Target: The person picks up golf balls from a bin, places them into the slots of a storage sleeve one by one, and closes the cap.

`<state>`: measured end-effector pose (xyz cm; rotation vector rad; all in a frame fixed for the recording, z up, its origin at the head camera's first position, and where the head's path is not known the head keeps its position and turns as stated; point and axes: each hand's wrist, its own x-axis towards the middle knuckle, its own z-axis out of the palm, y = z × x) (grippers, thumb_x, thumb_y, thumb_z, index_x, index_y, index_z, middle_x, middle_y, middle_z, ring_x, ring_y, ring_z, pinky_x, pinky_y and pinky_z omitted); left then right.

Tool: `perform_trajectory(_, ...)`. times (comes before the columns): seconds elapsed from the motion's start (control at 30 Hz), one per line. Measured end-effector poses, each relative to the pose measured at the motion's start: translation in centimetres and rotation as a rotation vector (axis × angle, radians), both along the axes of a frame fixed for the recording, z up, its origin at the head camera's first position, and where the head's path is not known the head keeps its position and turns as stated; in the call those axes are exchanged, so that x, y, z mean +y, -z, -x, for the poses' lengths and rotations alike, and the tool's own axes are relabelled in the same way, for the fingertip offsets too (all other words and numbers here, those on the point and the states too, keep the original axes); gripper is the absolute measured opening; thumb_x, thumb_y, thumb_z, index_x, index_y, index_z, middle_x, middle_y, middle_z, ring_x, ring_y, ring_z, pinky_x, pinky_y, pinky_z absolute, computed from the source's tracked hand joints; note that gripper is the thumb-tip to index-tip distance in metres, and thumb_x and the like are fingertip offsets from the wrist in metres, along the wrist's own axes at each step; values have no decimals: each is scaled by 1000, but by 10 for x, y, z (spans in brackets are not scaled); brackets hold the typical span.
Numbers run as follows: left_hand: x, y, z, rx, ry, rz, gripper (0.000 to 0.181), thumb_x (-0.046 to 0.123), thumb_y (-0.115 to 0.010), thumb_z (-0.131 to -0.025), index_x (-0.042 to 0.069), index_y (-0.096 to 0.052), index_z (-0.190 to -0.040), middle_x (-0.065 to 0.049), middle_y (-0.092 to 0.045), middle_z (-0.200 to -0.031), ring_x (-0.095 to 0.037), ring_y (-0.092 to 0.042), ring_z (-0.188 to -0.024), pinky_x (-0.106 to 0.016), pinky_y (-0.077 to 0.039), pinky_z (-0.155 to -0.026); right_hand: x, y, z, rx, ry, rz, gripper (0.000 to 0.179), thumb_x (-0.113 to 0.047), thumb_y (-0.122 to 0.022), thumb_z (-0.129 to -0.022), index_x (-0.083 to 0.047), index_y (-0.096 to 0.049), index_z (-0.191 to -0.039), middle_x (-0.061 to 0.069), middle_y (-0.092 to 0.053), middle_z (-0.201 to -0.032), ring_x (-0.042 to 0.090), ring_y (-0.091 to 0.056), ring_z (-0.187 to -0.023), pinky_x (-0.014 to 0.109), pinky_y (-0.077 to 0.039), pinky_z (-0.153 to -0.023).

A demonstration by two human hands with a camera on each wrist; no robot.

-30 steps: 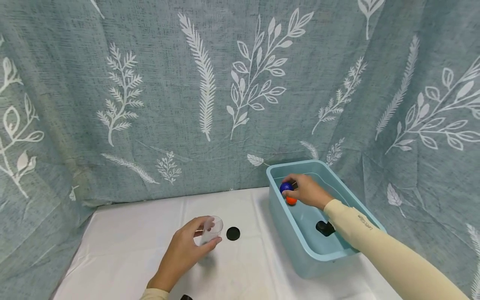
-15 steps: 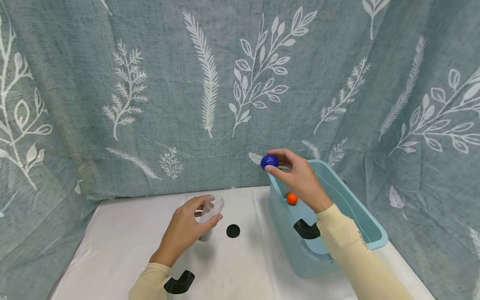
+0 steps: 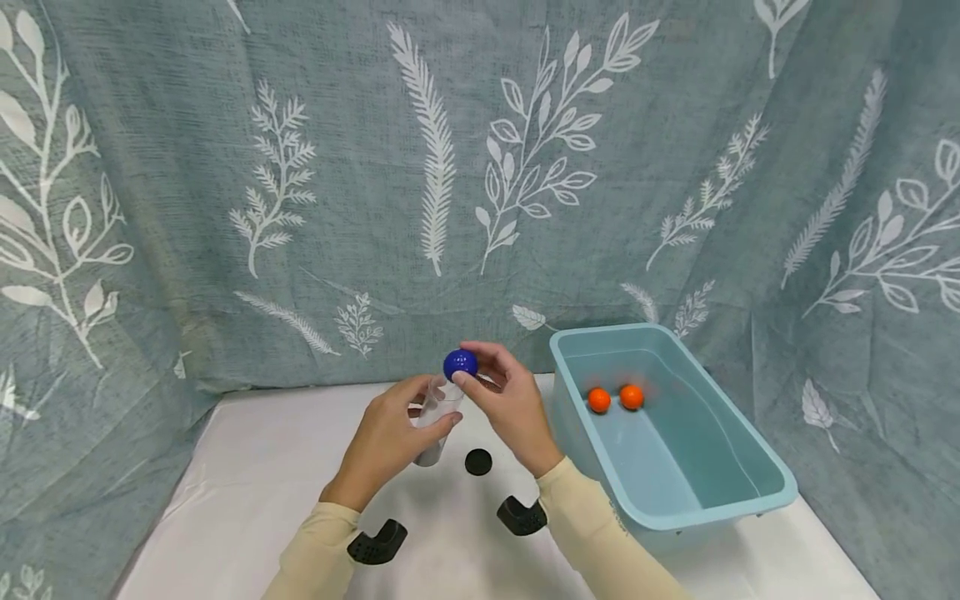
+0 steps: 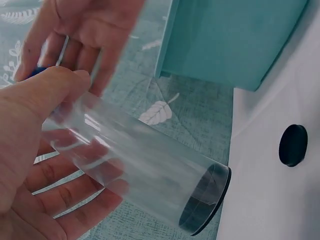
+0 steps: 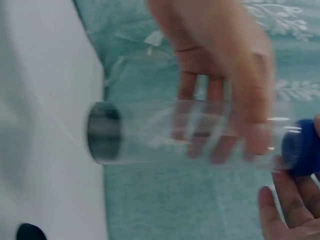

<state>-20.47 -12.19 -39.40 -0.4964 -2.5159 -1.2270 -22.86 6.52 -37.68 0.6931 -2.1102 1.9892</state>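
Observation:
My left hand [image 3: 393, 429] grips a clear plastic tube [image 4: 135, 145] with a black base, its thumb on one side and fingers on the other. The tube is tilted and held above the table. A blue ball [image 3: 461, 365] is pinched between the thumb and fingers of my right hand [image 3: 510, 400]. In the right wrist view the ball [image 5: 299, 147] is right at the tube's open end. A round black cap [image 3: 478, 462] lies on the white cloth below the hands.
A light blue bin [image 3: 720, 504] stands to the right, with two orange balls [image 3: 632, 397] near its back left corner. A grey-green leaf-patterned curtain [image 3: 345, 208] hangs behind the white-covered table [image 3: 247, 500].
My right hand has lifted the blue ball out of the bin and brought it left to the tube's mouth. My left hand has raised the tube from the table and tilted it.

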Motion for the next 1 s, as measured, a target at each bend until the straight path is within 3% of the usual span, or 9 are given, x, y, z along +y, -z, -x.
perform_trajectory(0.13, 2, 0, 0, 11, 8, 8, 41, 32, -81, -87, 12, -67, -120, 0, -68, -104, -16, -66, -99, -38, -60, -86, -7, 13, -2, -8, -21, -4, 41, -20, -72, -96, -11, -61, -135, 7, -63, -130, 20, -61, -120, 35, -47, -108)
perform_trajectory(0.3, 2, -2, -2, 32, -2, 26, 40, 28, -82, -87, 12, -67, -121, -2, -68, -101, -15, -66, -94, -36, -60, -83, -8, 20, -4, -39, -66, 34, 40, -17, -71, -97, -12, -61, -135, 6, -62, -131, 21, -61, -121, 32, -50, -104)
perform_trajectory(0.5, 2, -2, -3, 28, -3, 27, 42, 29, -82, -87, 12, -68, -122, -1, -68, -102, -16, -67, -95, -38, -60, -83, -6, 20, -5, -37, -84, 36, 37, -21, -69, -99, -12, -62, -134, 3, -63, -133, 18, -59, -124, 31, -50, -104)
perform_trajectory(0.7, 2, 2, -4, 36, 1, 49, 45, 30, -84, -85, 10, -69, -122, 1, -68, -99, -16, -67, -91, -38, -61, -82, -3, 20, -5, -17, -53, 15, 34, -24, -66, -101, -12, -63, -133, 3, -64, -130, 18, -60, -122, 32, -50, -104)
perform_trajectory(1.0, 3, 5, -8, -7, -26, 52, 51, 31, -86, -82, 10, -69, -125, 1, -70, -104, -15, -68, -93, -35, -61, -81, 6, 12, -4, -8, -5, -34, 33, -23, -64, -102, -9, -63, -132, 2, -65, -127, 15, -62, -119, 32, -51, -103)
